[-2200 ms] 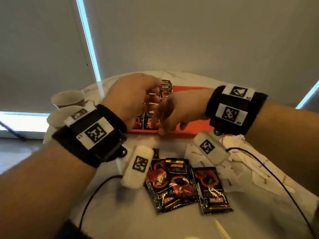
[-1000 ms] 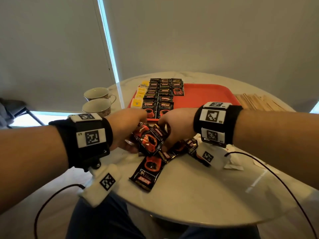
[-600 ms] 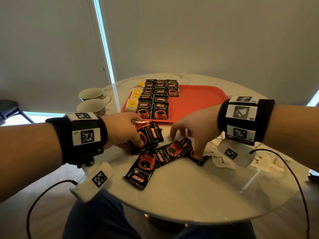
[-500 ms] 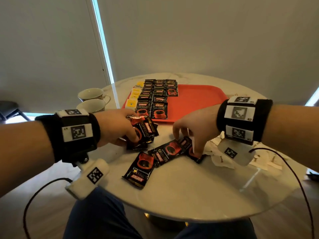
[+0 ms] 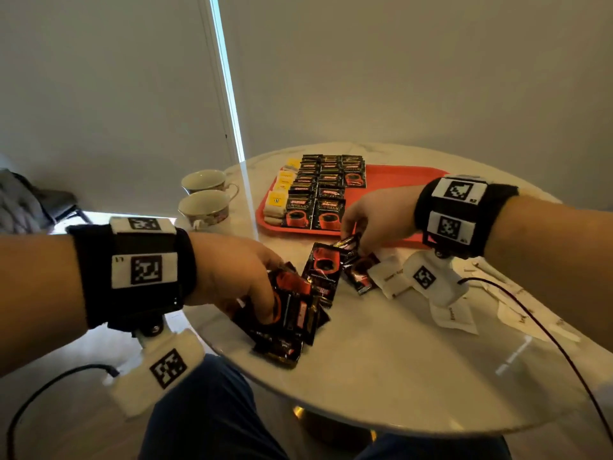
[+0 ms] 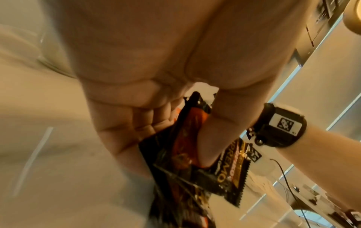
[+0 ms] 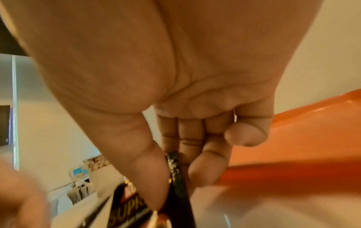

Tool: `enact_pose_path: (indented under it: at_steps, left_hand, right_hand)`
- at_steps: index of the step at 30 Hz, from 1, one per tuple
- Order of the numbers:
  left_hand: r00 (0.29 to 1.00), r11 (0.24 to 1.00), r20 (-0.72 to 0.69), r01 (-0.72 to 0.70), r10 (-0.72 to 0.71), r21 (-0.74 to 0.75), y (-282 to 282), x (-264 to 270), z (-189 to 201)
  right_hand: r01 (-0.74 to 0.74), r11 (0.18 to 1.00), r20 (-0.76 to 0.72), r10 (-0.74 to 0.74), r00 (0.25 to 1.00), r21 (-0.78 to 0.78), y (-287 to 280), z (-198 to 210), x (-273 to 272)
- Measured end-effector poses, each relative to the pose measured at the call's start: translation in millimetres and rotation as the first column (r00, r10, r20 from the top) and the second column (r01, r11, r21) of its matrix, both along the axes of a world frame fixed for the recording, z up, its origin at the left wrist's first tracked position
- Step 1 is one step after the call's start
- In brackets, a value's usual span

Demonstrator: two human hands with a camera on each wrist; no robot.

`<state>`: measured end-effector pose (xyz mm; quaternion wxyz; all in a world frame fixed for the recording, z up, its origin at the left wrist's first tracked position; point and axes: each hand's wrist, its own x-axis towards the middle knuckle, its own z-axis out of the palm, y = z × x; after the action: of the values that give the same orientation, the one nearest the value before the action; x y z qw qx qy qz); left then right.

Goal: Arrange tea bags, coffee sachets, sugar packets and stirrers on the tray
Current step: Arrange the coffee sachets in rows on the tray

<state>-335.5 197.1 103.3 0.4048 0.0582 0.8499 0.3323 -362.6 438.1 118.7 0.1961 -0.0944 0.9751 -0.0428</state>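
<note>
An orange tray (image 5: pixel 394 180) at the table's far side carries rows of black coffee sachets (image 5: pixel 328 214) and a column of yellow tea bags (image 5: pixel 277 200) along its left edge. My left hand (image 5: pixel 265 293) grips a bunch of black-and-red coffee sachets (image 5: pixel 292 313) (image 6: pixel 187 146) over the table's near left edge. My right hand (image 5: pixel 356 234) pinches the top edge of another coffee sachet (image 5: pixel 348 242) (image 7: pixel 176 177) between thumb and fingers, just in front of the tray. Two more sachets (image 5: pixel 323 270) lie loose between the hands.
Two teacups (image 5: pixel 205 207) stand left of the tray. White sugar packets (image 5: pixel 454 315) are scattered on the round marble table (image 5: pixel 398 376) under and right of my right wrist. A black cable (image 5: pixel 547 330) trails over the table's right side.
My left hand has pulled back toward the near left table edge with its bunch of sachets. My right hand has risen from the loose sachets and now pinches one near the tray.
</note>
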Motion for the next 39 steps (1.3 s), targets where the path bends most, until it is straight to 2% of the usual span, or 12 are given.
enact_pose_path:
  at_steps: [3, 10, 13, 16, 22, 26, 29, 32, 34, 36, 37, 39]
  left_hand:
    - [0.999, 0.997, -0.042, 0.027, -0.03, -0.077, 6.0, -0.1, -3.3]
    - [0.986, 0.983, -0.155, 0.029, -0.057, -0.181, 18.2, -2.1, -10.4]
    - [0.991, 0.983, -0.129, 0.02, -0.045, -0.185, 18.8, -4.4, -8.0]
    - [0.99, 0.987, -0.142, -0.024, 0.001, -0.156, 14.4, -10.3, -2.7]
    - [0.95, 0.975, -0.224, -0.207, 0.219, 0.076, -6.3, -21.2, 6.9]
    - [0.868, 0.871, -0.229, -0.351, 0.44, 0.345, -1.5, -31.1, 3.2]
    - [0.838, 0.787, -0.168, -0.392, 0.519, 0.477, 12.5, -37.3, 1.5]
    - [0.819, 0.704, -0.104, -0.412, 0.565, 0.579, 26.6, -45.2, 0.1]
    - [0.771, 0.588, -0.038, -0.453, 0.636, 0.67, 34.9, -53.2, 1.4]
    - [0.698, 0.428, 0.045, -0.487, 0.715, 0.762, 42.9, -62.5, 3.2]
    - [0.666, 0.354, 0.083, -0.493, 0.741, 0.795, 47.6, -67.1, 4.3]
    - [0.621, 0.269, 0.12, -0.495, 0.774, 0.827, 58.7, -75.0, 7.6]
  right_hand:
    - [0.011, 1.0, -0.021, -0.011, 1.0, -0.011, 2.7, 6.7, -1.1]
    - [0.102, 0.954, -0.18, -0.157, 0.971, -0.281, 3.4, 20.1, -9.2]
    - [0.019, 0.949, -0.017, -0.026, 1.0, -0.314, -4.7, 18.6, -6.5]
    - [-0.093, 0.964, 0.144, 0.132, 0.981, -0.248, -19.2, 9.1, -1.1]
    - [-0.295, 0.955, 0.143, 0.297, 0.944, -0.035, -35.3, -9.2, -4.9]
    - [-0.304, 0.951, 0.079, 0.299, 0.951, 0.055, -40.0, -14.5, -11.1]
    - [-0.31, 0.947, 0.078, 0.304, 0.95, 0.084, -40.3, -19.8, -18.0]
    - [-0.261, 0.965, 0.025, 0.261, 0.965, -0.008, -30.1, -16.9, -22.7]
    - [-0.235, 0.959, -0.033, 0.233, 0.972, -0.156, -9.8, -8.5, -29.1]
    - [-0.139, 0.882, -0.04, 0.136, 0.99, -0.45, 19.1, -1.0, -37.3]
    - [-0.076, 0.758, -0.018, 0.085, 0.996, -0.647, 34.7, 0.8, -41.1]
    - [0.043, 0.351, 0.061, 0.038, 0.997, -0.935, 59.0, 1.2, -48.6]
